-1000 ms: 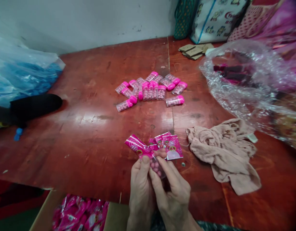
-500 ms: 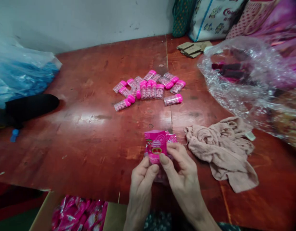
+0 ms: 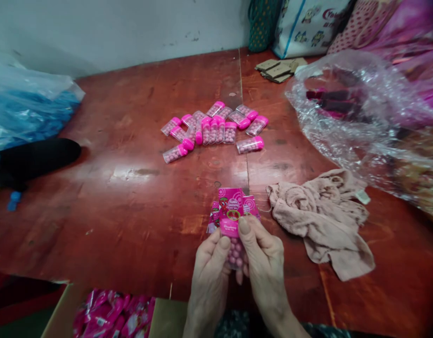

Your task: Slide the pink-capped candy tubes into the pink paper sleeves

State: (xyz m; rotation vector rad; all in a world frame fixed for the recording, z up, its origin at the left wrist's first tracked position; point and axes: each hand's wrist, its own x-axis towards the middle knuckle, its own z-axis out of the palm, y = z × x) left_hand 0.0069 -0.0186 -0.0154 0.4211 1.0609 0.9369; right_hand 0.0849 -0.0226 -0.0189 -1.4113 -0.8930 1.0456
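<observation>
Landmark: we are taking the red-brown wooden tabletop [image 3: 132, 197] as our reference for every place below.
Left hand: our left hand [image 3: 209, 277] is resting at the near edge of the tabletop, thumb and fingers pinching the left side of a small clear plastic tube of pink candy balls [image 3: 236, 251].
Right hand: our right hand [image 3: 263, 267] is sitting just beside the left, its thumb pressing a bright pink printed label sleeve [image 3: 232, 211] against the upper part of the tube.
Tube: we are holding it upright between both hands, just above the near edge of the tabletop; the sleeve is covering its top half, with candy showing below.
Finished tubes: a cluster of clear pink-capped candy tubes [image 3: 216, 129] is lying toward the middle of the tabletop, well apart from our hands.
Cloth: a crumpled beige cloth [image 3: 322, 216] is lying on the right part of the tabletop, near our right hand.
Bag: a large clear crinkled plastic bag [image 3: 360, 122] is sitting at the far right of the tabletop.
Box: an open cardboard box of pink label sleeves [image 3: 110, 319] is sitting below the tabletop's near edge, to the left of our hands.
</observation>
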